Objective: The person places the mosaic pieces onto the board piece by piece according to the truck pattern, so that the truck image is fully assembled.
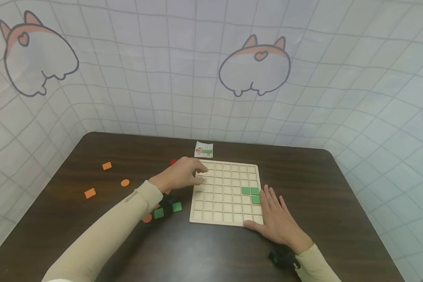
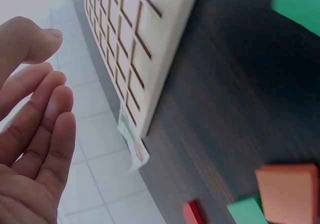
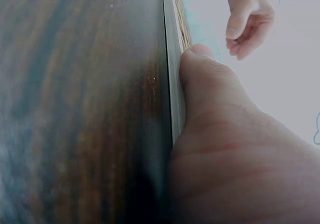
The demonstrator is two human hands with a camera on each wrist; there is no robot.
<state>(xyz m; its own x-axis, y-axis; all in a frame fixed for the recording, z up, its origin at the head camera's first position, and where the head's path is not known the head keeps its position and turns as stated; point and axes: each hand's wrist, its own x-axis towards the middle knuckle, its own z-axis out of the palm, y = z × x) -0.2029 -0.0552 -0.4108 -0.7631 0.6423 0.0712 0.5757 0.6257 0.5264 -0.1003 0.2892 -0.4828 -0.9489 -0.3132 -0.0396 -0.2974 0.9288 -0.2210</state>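
A pale wooden grid board (image 1: 218,196) lies on the dark table, with three green square tiles (image 1: 255,191) set in cells near its right edge. My left hand (image 1: 183,172) hovers over the board's upper left part. In the left wrist view its bent fingers (image 2: 62,134) and thumb are apart, with nothing between them. My right hand (image 1: 278,217) lies flat along the board's lower right corner, fingers stretched along the right edge. Its thumb (image 3: 200,79) touches the near edge.
A small printed picture card (image 1: 203,150) lies behind the board. Loose pieces spread to the left: green squares (image 1: 177,206), orange rectangles (image 1: 90,193), orange discs (image 1: 125,183) and a red piece (image 1: 172,161). A patterned cloth (image 1: 194,78) hangs behind the table.
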